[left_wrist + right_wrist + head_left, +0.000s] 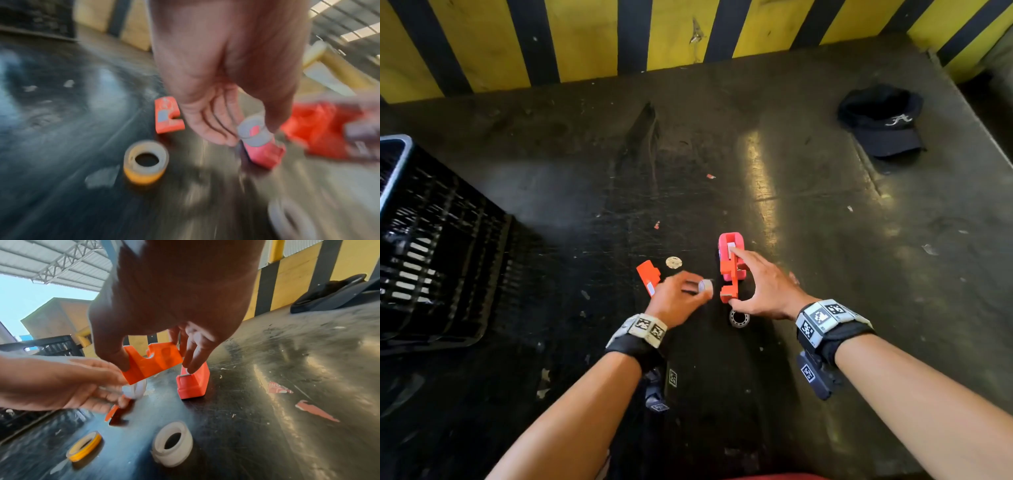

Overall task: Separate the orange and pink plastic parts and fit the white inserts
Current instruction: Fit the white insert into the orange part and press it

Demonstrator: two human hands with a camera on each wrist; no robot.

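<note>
My right hand (736, 277) pinches an orange plastic part (727, 291) lengthwise between thumb and forefinger, just above the table. In the right wrist view this hand (157, 366) holds the notched orange part (148, 365). A pink part (730, 244) stands on the table right behind it, also seen as the pink part (193, 384). My left hand (700, 291) pinches a small white insert (705, 286), close beside the held orange part. A second orange part (649, 274) lies left of that hand. The left wrist view is blurred; there the white insert (254, 131) sits at my fingertips.
A white ring (739, 318) lies on the dark table (585, 192) below my right thumb. A small yellow tape roll (673, 262) sits behind the left hand. A black crate (431, 246) stands at the left, a dark cap (883, 123) far right. A striped wall bounds the back.
</note>
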